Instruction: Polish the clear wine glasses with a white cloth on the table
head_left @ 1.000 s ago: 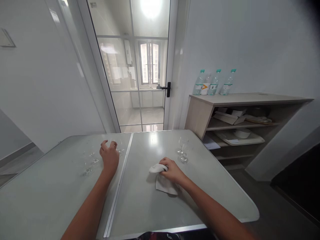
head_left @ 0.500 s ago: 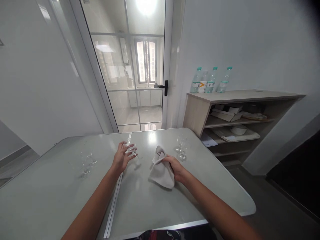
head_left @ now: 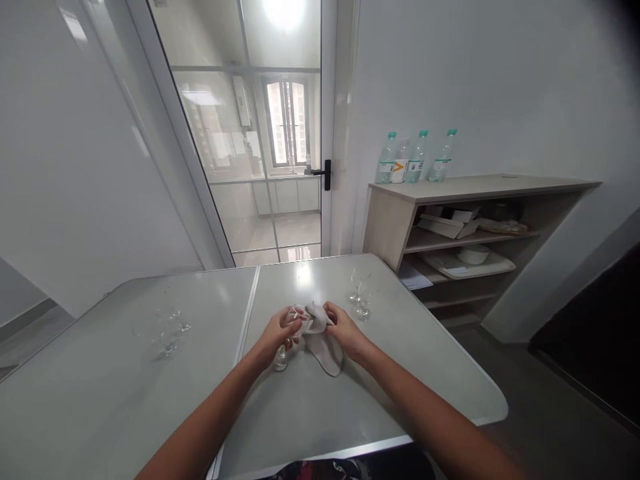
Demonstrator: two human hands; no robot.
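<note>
A clear stemmed glass is in my left hand, fingers wrapped round its bowl. The glass tilts, its rim up toward the cloth and its foot low on the near left. My right hand pinches a light grey cloth; the cloth's bunched upper part meets the glass at the rim, and the rest hangs down. Whether any cloth is inside the bowl I cannot tell. Right of my right hand stand a few more clear stemmed glasses. Others stand on the left part of the table, hard to make out.
The pale table has a metal seam across it. Behind is a glazed door with a black handle. Plastic bottles stand on a wooden shelf unit at the right, which holds boxes, a tray and a bowl.
My left hand has closed round the glass and come right and nearer, bringing it to the cloth. My right hand has moved slightly up and left with the cloth. The view has shifted a little.
</note>
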